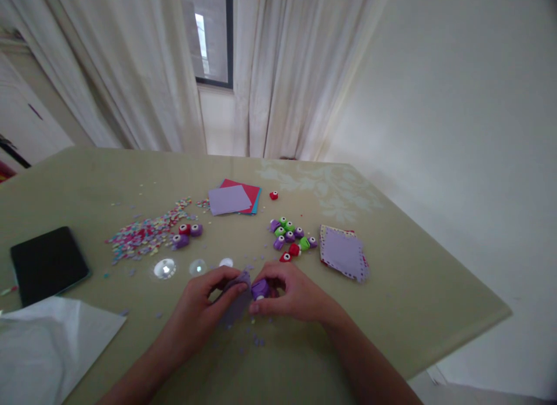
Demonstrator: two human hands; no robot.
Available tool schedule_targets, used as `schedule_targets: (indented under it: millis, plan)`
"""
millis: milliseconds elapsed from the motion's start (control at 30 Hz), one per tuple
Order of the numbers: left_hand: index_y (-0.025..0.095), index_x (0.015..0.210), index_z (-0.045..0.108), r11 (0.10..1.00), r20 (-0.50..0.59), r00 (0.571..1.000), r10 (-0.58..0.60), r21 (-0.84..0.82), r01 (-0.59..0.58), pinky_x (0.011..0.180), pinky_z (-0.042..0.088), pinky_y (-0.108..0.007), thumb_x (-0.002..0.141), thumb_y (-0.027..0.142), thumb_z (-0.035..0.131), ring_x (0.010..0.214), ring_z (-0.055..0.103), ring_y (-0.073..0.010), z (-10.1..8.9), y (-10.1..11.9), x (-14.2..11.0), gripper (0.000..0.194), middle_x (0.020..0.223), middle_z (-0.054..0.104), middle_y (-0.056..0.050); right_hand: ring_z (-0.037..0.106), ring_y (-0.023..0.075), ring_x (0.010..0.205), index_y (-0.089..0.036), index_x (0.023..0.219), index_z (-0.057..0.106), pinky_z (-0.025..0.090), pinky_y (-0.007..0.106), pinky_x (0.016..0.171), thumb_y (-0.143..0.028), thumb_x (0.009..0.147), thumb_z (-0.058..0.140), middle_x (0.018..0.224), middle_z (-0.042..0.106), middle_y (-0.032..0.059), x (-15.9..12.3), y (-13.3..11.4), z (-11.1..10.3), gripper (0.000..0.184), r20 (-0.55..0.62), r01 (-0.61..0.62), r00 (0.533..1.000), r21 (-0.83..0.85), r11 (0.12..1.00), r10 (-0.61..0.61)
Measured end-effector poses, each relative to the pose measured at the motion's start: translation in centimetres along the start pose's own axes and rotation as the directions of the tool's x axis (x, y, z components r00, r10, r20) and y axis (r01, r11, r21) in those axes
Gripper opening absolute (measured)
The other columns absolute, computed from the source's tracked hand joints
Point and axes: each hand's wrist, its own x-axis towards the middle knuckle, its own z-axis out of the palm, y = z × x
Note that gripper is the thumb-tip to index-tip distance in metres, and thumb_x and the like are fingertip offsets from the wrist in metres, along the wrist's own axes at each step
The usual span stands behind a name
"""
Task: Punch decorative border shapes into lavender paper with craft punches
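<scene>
My left hand pinches a sheet of lilac paper by its edge, fingers closed on it. Wrapped around a small purple paper punch, my right hand presses it onto that paper's edge. Both hands meet near the table's front middle. Tiny purple paper bits lie on the table under them.
Behind my hands lie a cluster of small punches, punched paper sheets, a stack of coloured paper, a spread of confetti and three shiny discs. A black tablet and white sheet lie left. The table edge runs right.
</scene>
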Motion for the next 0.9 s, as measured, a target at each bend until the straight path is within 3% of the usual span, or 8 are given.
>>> schedule_targets:
  millis: [333,667,900]
  plan:
    - [0.025,0.096,0.08,0.989,-0.084,0.99,0.118,0.098,-0.109,0.073,0.052,-0.028,0.099,0.037,0.071,0.079,0.072,-0.0214,0.5,0.3,-0.6,0.015,0.085,0.078,-0.001,0.057,0.0166,0.074,-0.02,0.098,0.085,0.043,0.028,0.069,-0.053,0.079,0.095,0.083,0.065,0.0013,-0.1,0.2,1.2,0.039,-0.111,0.175,0.971,-0.264,0.949,-0.21]
    - [0.025,0.095,0.079,0.991,-0.108,0.989,0.101,0.095,-0.091,0.072,0.05,-0.027,0.101,0.036,0.069,0.079,0.069,-0.0208,0.9,0.5,-0.5,0.016,0.085,0.076,-0.001,0.061,0.0193,0.081,-0.018,0.1,0.082,0.046,0.03,0.076,-0.055,0.084,0.091,0.088,0.066,0.0036,-0.3,0.2,1.5,0.041,-0.122,0.188,0.963,-0.331,0.925,-0.24]
    - [0.025,0.096,0.079,0.994,-0.055,0.994,0.094,0.056,-0.091,0.078,0.052,-0.028,0.103,0.034,0.066,0.085,0.071,-0.0214,0.5,0.1,-0.4,0.017,0.089,0.077,-0.002,0.063,0.021,0.087,-0.018,0.11,0.08,0.05,0.032,0.082,-0.054,0.089,0.087,0.098,0.068,0.0061,-0.4,0.4,1.9,0.042,-0.125,0.191,0.961,-0.352,0.916,-0.248]
